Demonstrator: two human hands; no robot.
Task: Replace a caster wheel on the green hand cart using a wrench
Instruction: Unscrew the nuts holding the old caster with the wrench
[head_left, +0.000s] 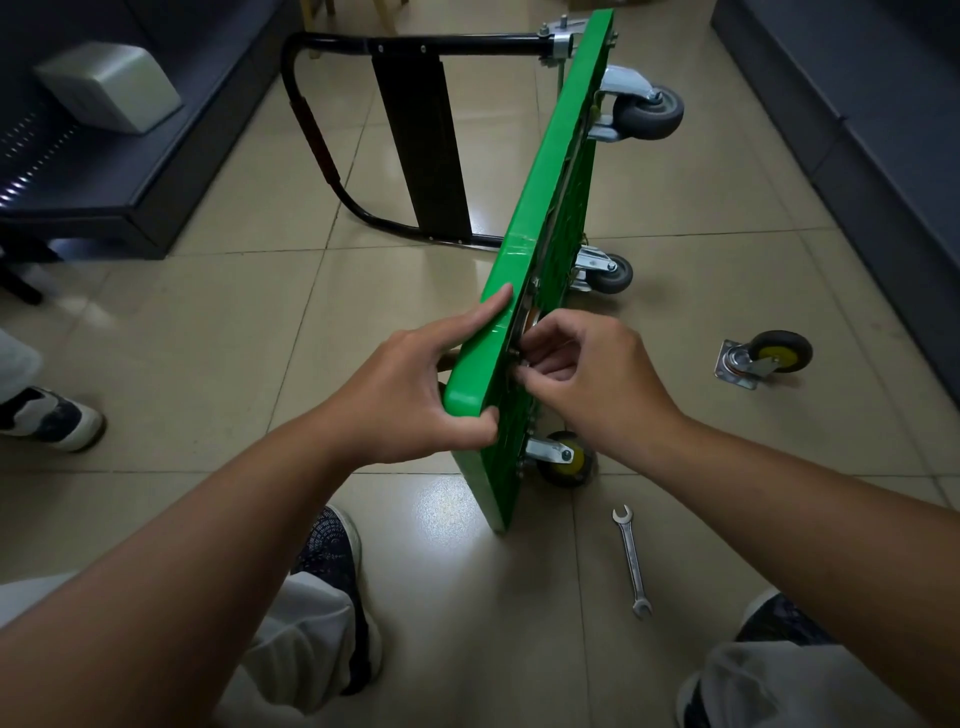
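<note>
Edgewise, green cart (540, 208) in left hand (415, 384), fastener (517, 356) in right hand (587, 374)

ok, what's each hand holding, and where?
Left hand grips the green cart by its top edge; right hand pinches a small part, unidentifiable, on its underside.

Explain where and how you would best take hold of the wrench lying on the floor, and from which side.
Probably the slim shank of the wrench, midway between its two open heads. It lies flat on the floor tiles, running roughly near to far, so come from above, pinching across its narrow width. The right hand is nearer.
</note>
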